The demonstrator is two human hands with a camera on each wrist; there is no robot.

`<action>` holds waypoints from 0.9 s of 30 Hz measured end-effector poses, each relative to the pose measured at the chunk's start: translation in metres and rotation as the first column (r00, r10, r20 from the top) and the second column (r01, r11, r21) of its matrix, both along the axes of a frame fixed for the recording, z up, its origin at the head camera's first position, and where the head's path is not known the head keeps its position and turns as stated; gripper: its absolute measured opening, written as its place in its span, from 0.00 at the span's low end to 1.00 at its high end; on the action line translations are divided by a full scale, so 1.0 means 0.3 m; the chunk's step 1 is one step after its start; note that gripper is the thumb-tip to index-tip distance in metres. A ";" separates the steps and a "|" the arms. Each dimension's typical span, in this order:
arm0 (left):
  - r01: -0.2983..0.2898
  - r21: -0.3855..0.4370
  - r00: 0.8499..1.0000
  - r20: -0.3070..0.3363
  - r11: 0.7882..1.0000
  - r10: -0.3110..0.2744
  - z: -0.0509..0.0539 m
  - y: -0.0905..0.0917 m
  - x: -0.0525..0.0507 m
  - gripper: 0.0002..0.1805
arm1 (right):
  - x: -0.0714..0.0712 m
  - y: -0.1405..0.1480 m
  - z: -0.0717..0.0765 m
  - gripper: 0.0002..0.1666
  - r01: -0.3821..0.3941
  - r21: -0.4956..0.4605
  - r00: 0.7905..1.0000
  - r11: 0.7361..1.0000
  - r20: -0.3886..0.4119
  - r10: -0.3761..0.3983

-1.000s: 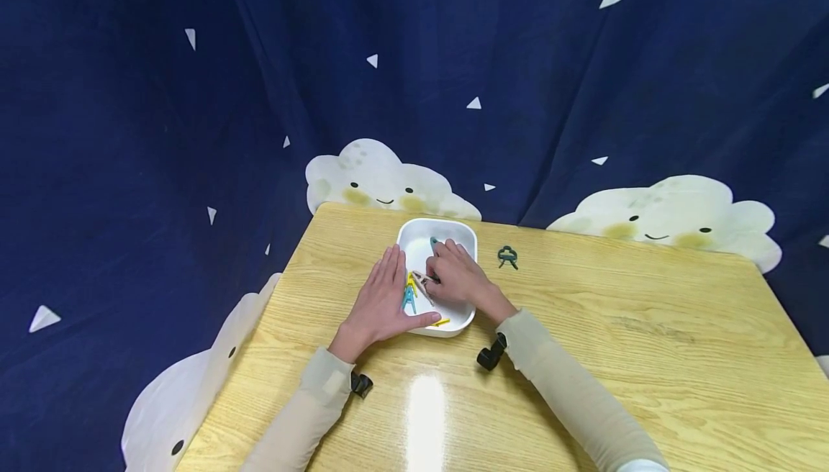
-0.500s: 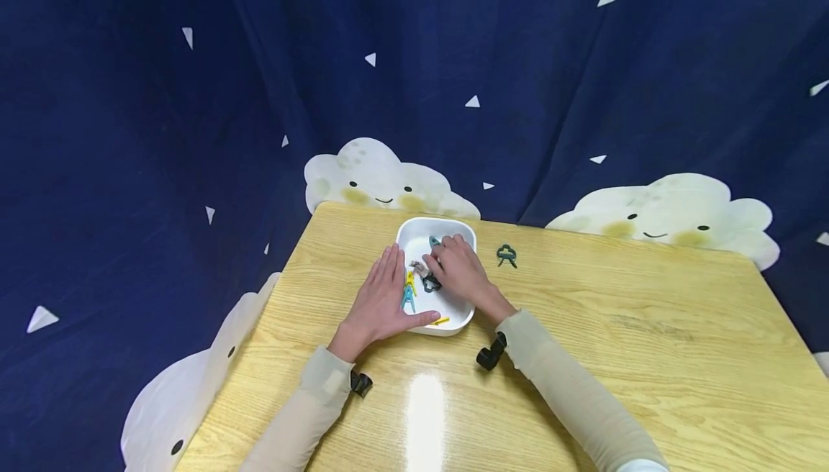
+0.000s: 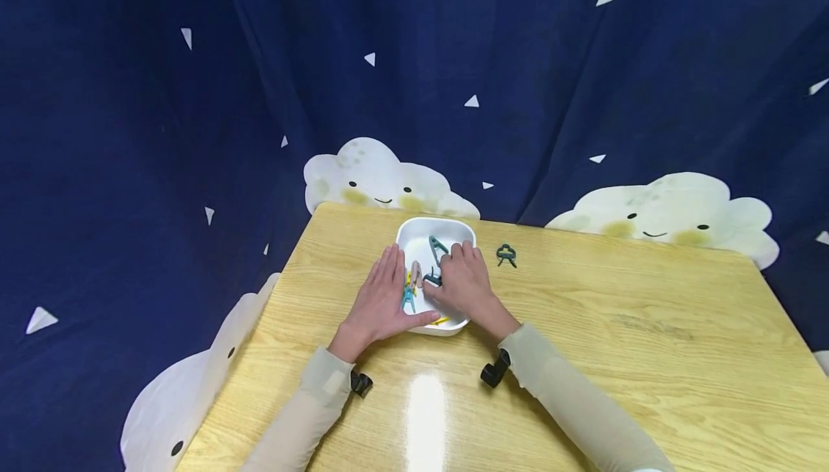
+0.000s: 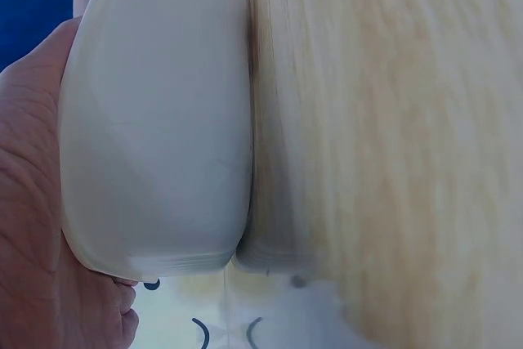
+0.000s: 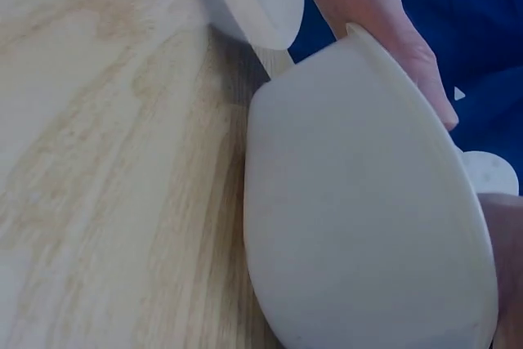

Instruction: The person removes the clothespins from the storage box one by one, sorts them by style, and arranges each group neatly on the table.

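Note:
The white tray holds several clips. My left hand lies flat along its left wall, fingers straight, thumb across the near rim. Inside the tray, my right hand has bent fingers against a dark green clip; whether they pinch it is unclear. A beige-pink clip and a light blue clip are beside the left fingers, with yellow partly showing between them. A long green clip lies beyond the right fingers, and a yellow clip by the left thumb.
Another dark green clip lies on the wooden table, right of the tray. Behind the table hangs a dark blue curtain with white triangles and clouds.
My right hand has drawn back toward the tray's right side. The beige-pink clip has shifted left and turned more upright in view, uncovering the dark green clip. My left hand has stayed put.

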State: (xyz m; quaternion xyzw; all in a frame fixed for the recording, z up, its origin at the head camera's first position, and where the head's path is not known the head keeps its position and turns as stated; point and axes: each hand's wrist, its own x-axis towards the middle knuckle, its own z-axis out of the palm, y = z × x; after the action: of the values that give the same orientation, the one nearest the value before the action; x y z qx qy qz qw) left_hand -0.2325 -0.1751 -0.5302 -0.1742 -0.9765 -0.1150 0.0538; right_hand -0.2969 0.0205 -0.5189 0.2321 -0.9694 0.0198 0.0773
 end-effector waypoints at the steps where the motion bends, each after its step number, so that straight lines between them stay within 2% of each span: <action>1: 0.002 -0.001 1.000 -0.003 1.000 -0.002 0.002 0.000 -0.001 0.76 | 0.003 -0.001 0.002 0.41 0.016 0.009 1.000 1.000 0.011 -0.016; 7: 0.012 0.000 1.000 -0.023 1.000 -0.012 0.003 0.001 -0.003 0.77 | -0.001 -0.001 -0.004 0.39 0.026 0.047 0.997 0.999 0.071 -0.029; 15: 0.015 0.011 1.000 -0.027 1.000 -0.015 -0.003 -0.003 -0.005 0.77 | -0.001 0.003 -0.007 0.28 -0.031 0.029 0.992 0.999 0.121 0.027; 27: 0.014 0.007 1.000 -0.024 1.000 -0.014 0.001 -0.003 -0.004 0.77 | 0.000 0.002 -0.015 0.31 -0.027 0.058 0.992 0.998 0.124 0.019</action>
State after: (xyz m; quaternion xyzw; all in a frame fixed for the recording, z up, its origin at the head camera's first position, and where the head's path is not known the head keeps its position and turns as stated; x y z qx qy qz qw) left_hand -0.2336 -0.1759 -0.5298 -0.1822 -0.9741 -0.1165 0.0653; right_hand -0.2969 0.0211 -0.5233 0.2438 -0.9697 0.0061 0.0102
